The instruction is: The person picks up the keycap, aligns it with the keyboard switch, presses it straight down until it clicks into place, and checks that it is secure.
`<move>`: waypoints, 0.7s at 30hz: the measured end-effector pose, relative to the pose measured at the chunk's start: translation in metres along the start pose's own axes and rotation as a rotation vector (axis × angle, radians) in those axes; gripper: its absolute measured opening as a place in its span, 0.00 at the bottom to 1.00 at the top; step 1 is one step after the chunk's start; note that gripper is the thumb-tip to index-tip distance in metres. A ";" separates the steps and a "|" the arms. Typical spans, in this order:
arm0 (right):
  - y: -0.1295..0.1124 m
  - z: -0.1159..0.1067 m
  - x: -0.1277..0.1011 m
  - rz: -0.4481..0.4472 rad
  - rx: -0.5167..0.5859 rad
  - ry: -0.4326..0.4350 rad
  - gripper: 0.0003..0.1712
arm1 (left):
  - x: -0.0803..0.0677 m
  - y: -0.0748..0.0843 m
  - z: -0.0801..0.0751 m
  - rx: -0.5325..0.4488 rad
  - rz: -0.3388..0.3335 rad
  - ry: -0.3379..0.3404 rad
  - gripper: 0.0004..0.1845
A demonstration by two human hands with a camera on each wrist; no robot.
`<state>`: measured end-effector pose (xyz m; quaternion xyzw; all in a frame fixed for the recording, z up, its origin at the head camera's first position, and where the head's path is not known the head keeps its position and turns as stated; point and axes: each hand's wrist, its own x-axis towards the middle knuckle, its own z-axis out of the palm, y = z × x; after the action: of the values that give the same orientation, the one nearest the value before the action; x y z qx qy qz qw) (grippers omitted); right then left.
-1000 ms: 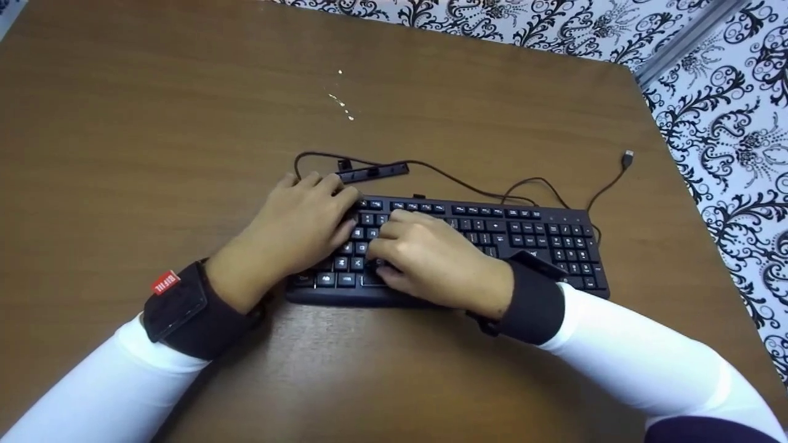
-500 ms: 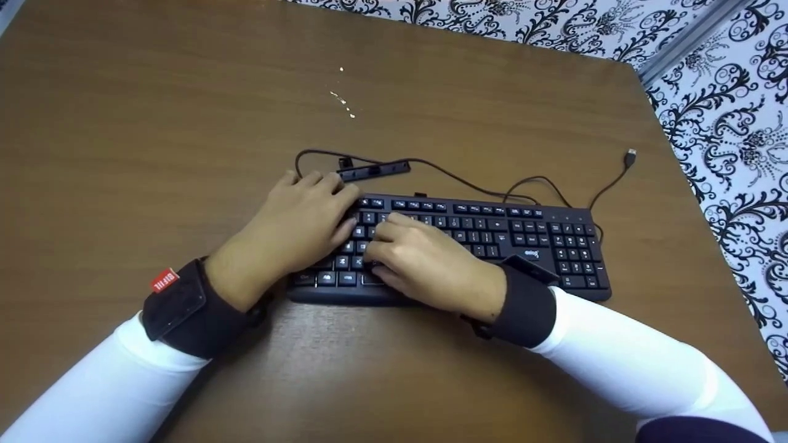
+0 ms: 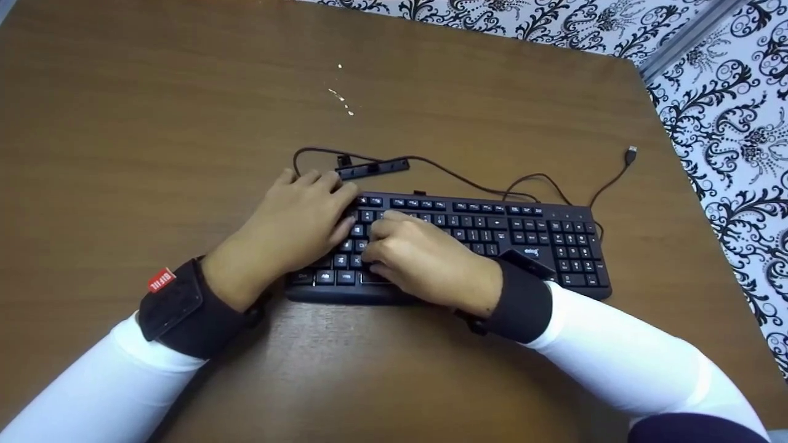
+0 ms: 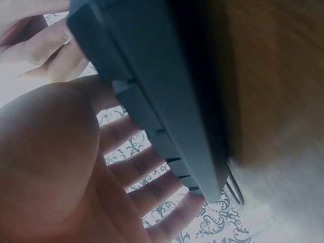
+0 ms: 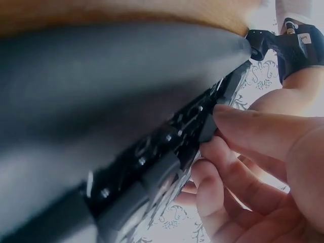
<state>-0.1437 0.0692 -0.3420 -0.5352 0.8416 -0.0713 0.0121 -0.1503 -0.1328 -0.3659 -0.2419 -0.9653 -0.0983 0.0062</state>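
A black keyboard [image 3: 351, 298] lies on the wooden table. My left hand [image 3: 295, 215] rests over its left end, fingers extended across the keys, the fingertips reaching the back edge. In the left wrist view, that palm [image 4: 45, 157] faces the side of the keyboard. My right hand [image 3: 425, 258] is over the lower left keys with fingers bent. In the right wrist view, its thumb and index finger pinch a black keycap [image 5: 207, 129]. Bare key sockets [image 5: 142, 152] show along the front row beside it.
Behind the keyboard lie a long black bar-shaped piece [image 3: 375, 169] and a small black piece [image 3: 343, 161]. A black cable [image 3: 455, 177] loops around them, and a USB plug [image 3: 631, 155] lies at the right. Light specks [image 3: 342, 98] mark the table farther back.
My right hand has shifted slightly left over the keys. The left hand stays on the keyboard's left end, and the keyboard keeps its place.
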 end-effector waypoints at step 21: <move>0.039 -0.024 0.001 0.023 0.083 0.029 0.09 | 0.000 0.001 -0.001 -0.012 -0.003 -0.014 0.25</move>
<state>-0.1814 0.0871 -0.3234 -0.5236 0.8440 -0.1139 0.0229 -0.1497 -0.1323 -0.3649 -0.2410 -0.9651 -0.1024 -0.0020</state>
